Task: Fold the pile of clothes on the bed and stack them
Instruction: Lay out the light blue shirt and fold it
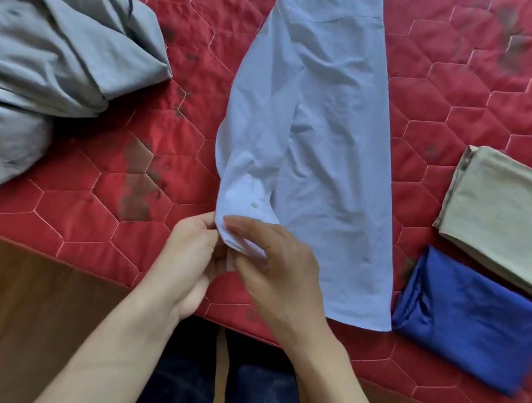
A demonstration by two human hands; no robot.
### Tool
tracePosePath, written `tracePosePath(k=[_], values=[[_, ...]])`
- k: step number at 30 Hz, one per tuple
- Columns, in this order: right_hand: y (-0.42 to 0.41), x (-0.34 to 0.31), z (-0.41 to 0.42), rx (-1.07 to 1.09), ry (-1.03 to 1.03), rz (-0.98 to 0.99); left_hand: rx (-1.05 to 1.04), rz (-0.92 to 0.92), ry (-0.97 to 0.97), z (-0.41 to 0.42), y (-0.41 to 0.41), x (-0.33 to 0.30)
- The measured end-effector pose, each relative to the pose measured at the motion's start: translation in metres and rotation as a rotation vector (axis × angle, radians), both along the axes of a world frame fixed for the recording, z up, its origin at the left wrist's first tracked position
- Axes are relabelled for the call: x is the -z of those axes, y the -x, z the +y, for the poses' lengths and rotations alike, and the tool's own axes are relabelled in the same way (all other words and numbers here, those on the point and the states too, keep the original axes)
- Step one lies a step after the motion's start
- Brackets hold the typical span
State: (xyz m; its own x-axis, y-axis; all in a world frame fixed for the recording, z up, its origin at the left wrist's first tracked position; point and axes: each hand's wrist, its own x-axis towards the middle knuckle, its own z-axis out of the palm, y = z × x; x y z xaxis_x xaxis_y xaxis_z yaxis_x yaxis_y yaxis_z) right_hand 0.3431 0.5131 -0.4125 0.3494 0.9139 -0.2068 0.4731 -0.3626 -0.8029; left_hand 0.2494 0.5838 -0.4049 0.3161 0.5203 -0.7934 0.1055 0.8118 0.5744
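A light blue long-sleeved shirt (328,135) lies lengthwise in the middle of the red quilted bed (185,26), folded into a narrow strip with one sleeve laid down its left side. My left hand (195,259) and my right hand (277,265) both pinch the sleeve's cuff (242,218) at the near end, by a white button. A pile of grey clothes (43,53) lies crumpled at the left. At the right rest a folded blue garment (473,317) and, behind it, a folded beige garment (511,219).
The bed's near edge runs diagonally across the lower frame, with brown wooden floor (12,321) below it. My legs in dark jeans (220,388) stand against that edge. Dark stains mark the quilt between the grey pile and the shirt.
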Motion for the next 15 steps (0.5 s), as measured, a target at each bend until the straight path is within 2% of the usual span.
tracePosePath(k=[5,10,13,15], values=[[-0.011,0.007,-0.005,-0.002,-0.175,-0.047,-0.109,0.028,-0.002,0.007,0.003,-0.003],[-0.012,0.001,-0.008,0.017,-0.133,0.088,-0.179,-0.002,-0.025,0.01,-0.001,-0.014],[-0.01,-0.003,-0.011,-0.028,-0.064,0.235,-0.16,-0.045,0.0,0.012,0.0,-0.02],[-0.011,-0.009,-0.011,-0.005,-0.032,0.468,-0.15,0.005,-0.018,0.011,0.0,-0.02]])
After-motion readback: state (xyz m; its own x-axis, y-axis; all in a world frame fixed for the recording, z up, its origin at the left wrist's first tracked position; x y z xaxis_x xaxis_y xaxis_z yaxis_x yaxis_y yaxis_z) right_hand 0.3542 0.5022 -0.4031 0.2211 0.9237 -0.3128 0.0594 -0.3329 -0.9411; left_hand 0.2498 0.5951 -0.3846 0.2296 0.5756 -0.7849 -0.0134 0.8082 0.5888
